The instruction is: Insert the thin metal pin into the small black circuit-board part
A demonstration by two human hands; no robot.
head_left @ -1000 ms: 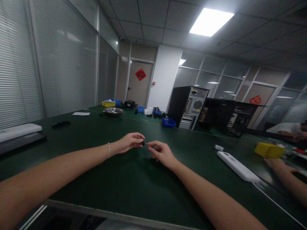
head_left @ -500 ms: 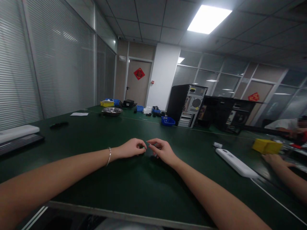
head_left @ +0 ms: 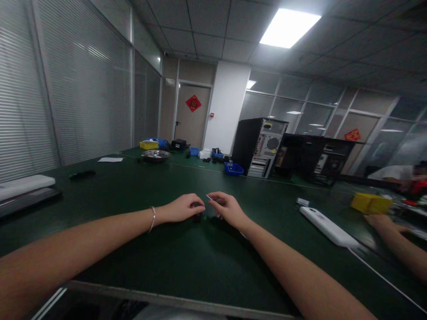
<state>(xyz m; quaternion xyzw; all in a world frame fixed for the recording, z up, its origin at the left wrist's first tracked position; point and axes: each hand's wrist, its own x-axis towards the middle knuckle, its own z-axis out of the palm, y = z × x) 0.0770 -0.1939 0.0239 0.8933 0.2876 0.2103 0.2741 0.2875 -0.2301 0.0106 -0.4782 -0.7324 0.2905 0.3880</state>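
Both my hands rest close together on the dark green table (head_left: 187, 262). My left hand (head_left: 182, 208), with a thin bracelet on the wrist, has its fingers curled over a small dark part (head_left: 198, 217) that sits on the table under its fingertips. My right hand (head_left: 227, 209) pinches a small thin silvery piece (head_left: 209, 197) between thumb and forefinger, just right of the left fingertips. The two items are too small to identify.
A white power strip (head_left: 328, 226) lies to the right, with a yellow bin (head_left: 370, 203) and another person's hand (head_left: 380, 221) beyond. Two computer towers (head_left: 260, 146) stand behind. A metal bowl (head_left: 155, 154), a blue bin (head_left: 232, 168) and a keyboard (head_left: 26, 198) lie farther off.
Both hands have lowered from just above the table to its surface. The dark part that was held between the fingertips now rests on the table under my left fingers.
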